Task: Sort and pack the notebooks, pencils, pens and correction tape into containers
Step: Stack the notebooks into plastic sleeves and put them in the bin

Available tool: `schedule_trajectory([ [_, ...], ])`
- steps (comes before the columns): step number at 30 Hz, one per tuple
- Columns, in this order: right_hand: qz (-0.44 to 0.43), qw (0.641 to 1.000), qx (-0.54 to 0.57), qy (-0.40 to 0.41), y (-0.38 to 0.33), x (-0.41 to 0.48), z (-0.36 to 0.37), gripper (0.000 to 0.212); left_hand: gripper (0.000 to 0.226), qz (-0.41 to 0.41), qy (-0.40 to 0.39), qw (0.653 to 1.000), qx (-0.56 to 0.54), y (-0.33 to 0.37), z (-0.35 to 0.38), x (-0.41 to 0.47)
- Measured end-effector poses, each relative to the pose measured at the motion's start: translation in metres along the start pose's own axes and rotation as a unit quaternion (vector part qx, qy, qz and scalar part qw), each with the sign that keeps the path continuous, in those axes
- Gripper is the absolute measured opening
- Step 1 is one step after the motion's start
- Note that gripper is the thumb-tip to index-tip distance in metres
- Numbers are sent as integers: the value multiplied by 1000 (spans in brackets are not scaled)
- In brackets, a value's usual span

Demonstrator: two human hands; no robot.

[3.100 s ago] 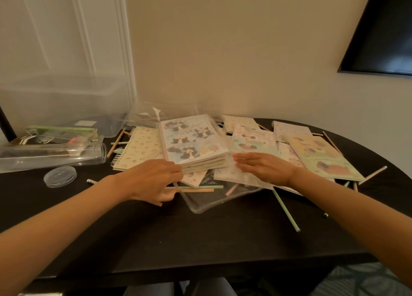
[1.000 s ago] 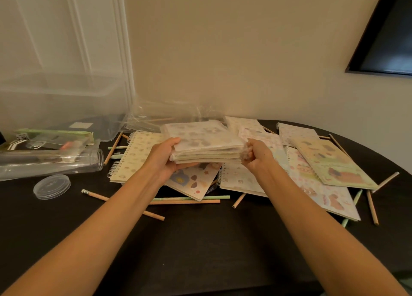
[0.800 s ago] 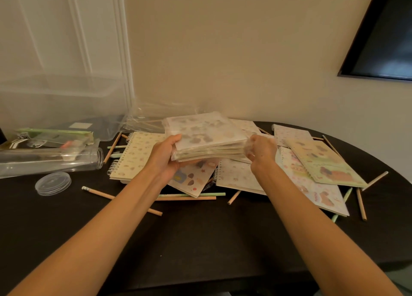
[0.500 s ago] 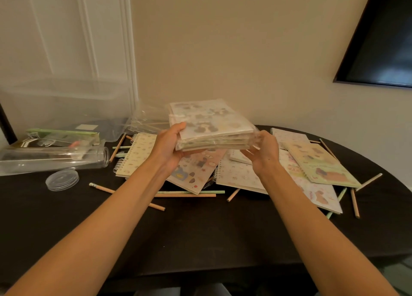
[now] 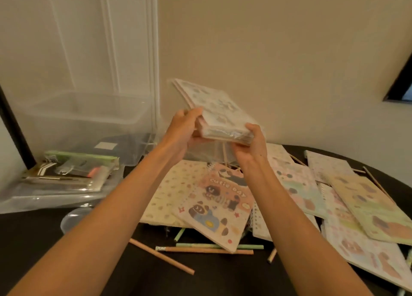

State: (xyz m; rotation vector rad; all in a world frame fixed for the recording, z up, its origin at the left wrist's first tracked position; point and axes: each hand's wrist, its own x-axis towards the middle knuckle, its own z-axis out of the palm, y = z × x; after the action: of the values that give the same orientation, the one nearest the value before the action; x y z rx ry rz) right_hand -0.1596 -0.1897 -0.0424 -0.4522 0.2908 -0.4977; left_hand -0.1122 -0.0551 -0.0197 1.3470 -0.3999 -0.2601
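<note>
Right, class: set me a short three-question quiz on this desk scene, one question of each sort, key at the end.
1. Multiple choice: what do the left hand and right hand grip between them? A, a wooden pencil. B, a plastic-wrapped stack of notebooks. C, a round clear lid.
2. True or false: the large clear plastic bin stands to the right of the held stack.
3. Fill in: the pink spiral notebook lying on the dark table reads "____ day".

Key: 1 B. 2 False: it stands to the left. 3 cutie.
</note>
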Motion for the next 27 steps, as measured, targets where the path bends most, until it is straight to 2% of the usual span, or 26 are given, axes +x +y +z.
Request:
schedule_trajectory([
  [2, 3, 1000, 9, 18, 1, 15, 16, 10, 21, -36, -58, 997, -45, 20, -11, 14],
  [5, 0, 999, -30, 37, -3, 31, 40, 9, 15, -91, -67, 993, -34, 41, -28, 30],
  [8, 8, 997, -77, 32, -8, 42, 70, 14, 23, -149, -43, 987, 46, 62, -44, 50],
  [10, 16, 993, -115, 32, -8, 49, 92, 12, 18, -161, -11, 981, 105, 77, -54, 67],
  [11, 23, 989, -139, 33, -8, 50, 105, 10, 26, -159, 20, 976, 145, 84, -61, 76],
  [12, 30, 986, -161, 32, -7, 50, 115, 9, 46, -144, 50, 967, 203, 87, -68, 85],
  [14, 51, 981, -185, 24, -3, 56, 141, 9, 75, -85, 77, 915, 387, 104, -87, 98],
  [15, 55, 979, -193, 23, -1, 58, 148, 12, 77, -24, 53, 868, 493, 110, -95, 96],
  [16, 71, 977, -202, 19, 3, 65, 162, 13, 74, 60, 11, 810, 583, 123, -107, 99],
  [18, 105, 971, -215, 13, 15, 76, 182, 14, 70, 247, -117, 691, 669, 138, -132, 107],
  [19, 117, 968, -222, 9, 22, 82, 188, 19, 68, 287, -167, 637, 695, 141, -144, 110],
  [20, 132, 964, -232, 2, 31, 90, 197, 24, 65, 270, -208, 607, 718, 147, -159, 115],
  [22, 151, 956, -253, -9, 49, 102, 210, 24, 62, 232, -254, 569, 747, 154, -180, 120],
  [25, 181, 944, -277, 1, 86, 121, 220, 24, 75, 148, -321, 510, 785, 153, -216, 137],
  [27, 200, 932, -302, 11, 108, 135, 223, 32, 80, 126, -348, 495, 786, 147, -232, 148],
])
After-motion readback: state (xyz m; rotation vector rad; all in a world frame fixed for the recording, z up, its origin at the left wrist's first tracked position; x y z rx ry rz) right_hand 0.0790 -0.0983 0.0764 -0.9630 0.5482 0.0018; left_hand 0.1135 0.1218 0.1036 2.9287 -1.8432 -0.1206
